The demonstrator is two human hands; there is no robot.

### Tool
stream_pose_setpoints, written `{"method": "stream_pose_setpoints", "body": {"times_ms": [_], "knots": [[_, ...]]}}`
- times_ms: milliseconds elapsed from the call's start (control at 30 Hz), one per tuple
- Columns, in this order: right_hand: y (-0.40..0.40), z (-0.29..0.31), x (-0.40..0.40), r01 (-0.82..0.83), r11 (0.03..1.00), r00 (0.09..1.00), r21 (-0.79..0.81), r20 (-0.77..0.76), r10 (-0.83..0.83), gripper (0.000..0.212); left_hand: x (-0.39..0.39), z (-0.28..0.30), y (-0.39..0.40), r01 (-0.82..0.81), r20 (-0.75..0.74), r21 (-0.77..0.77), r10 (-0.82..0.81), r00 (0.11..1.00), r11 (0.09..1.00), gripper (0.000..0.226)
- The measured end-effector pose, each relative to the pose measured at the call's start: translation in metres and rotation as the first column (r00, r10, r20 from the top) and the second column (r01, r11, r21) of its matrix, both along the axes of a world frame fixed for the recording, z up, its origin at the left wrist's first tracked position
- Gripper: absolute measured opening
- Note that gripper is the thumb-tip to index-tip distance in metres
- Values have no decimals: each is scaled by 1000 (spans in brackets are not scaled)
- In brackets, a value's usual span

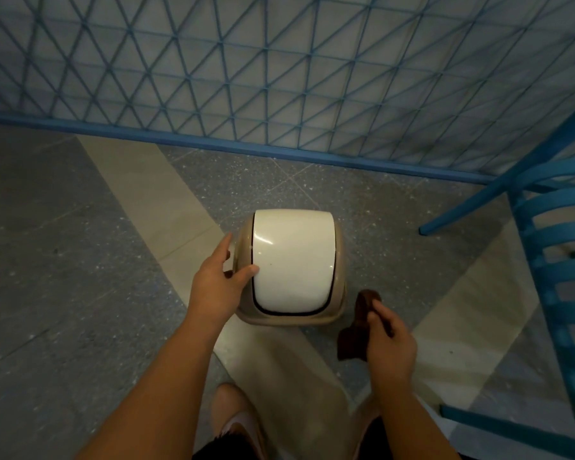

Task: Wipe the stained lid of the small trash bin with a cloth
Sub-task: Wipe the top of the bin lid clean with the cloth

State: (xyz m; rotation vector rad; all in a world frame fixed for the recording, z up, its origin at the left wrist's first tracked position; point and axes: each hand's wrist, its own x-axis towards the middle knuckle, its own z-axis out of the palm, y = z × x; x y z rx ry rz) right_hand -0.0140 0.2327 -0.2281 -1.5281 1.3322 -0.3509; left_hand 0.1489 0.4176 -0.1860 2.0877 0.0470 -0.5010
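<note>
Head view, looking steeply down at the floor (63,260), which is grey speckled tile crossed by pale cream bands.

Small trash bin (337,293): beige body, standing upright on the floor near frame centre, partly on a cream band. Its lid (292,257) is white, domed and glossy, seated in the beige rim with a dark gap along its left and near edges. A few faint specks show on the lid's left part; otherwise it reads clean from here, with one bright highlight near its upper left.

Left hand (214,280): open, fingers spread. Thumb tip rests on the lid's left edge; the remaining fingers curve round the bin's left side, touching the rim. Nothing is gripped inside the hand.

Right hand (390,346): closed around a dark brown cloth (354,330). Cloth is bunched, one end sticking up past the fingers, the other hanging left of the palm. Hand and cloth sit just beside the bin's near right corner, apart from the lid.

Surroundings: blue metal mesh fence (279,78) with a blue base rail runs behind the bin. Blue slatted chair (558,260) stands at right, well apart from the bin. Bare knees show at bottom edge.
</note>
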Motion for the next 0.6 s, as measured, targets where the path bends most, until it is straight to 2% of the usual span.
{"method": "stream_pose_setpoints", "body": {"times_ms": [67, 167, 233, 500, 533, 600], "knots": [[-9, 5, 13, -115, 992, 992, -46, 46, 118, 29, -1, 0, 0, -10, -15, 0, 10, 1000, 1000, 68], [-17, -4, 31, -454, 881, 888, -131, -145, 436, 31, -3, -1, -5, -25, -16, -17, 24, 1000, 1000, 59], [-19, -13, 36, -543, 821, 832, -174, -239, 500, 32, -3, -2, -7, -61, -30, 0, 61, 998, 998, 58], [-7, -12, -4, -580, 786, 804, -215, -305, 510, 25, -2, -2, -23, -77, -4, 70, 77, 997, 995, 42], [-9, -16, -8, -569, 793, 812, -217, -303, 499, 25, -3, -1, -24, -72, -1, 71, 72, 997, 995, 41], [-14, -21, -7, -451, 878, 882, -159, -232, 411, 24, -4, -1, -26, -62, 12, 74, 61, 998, 995, 41]]}}
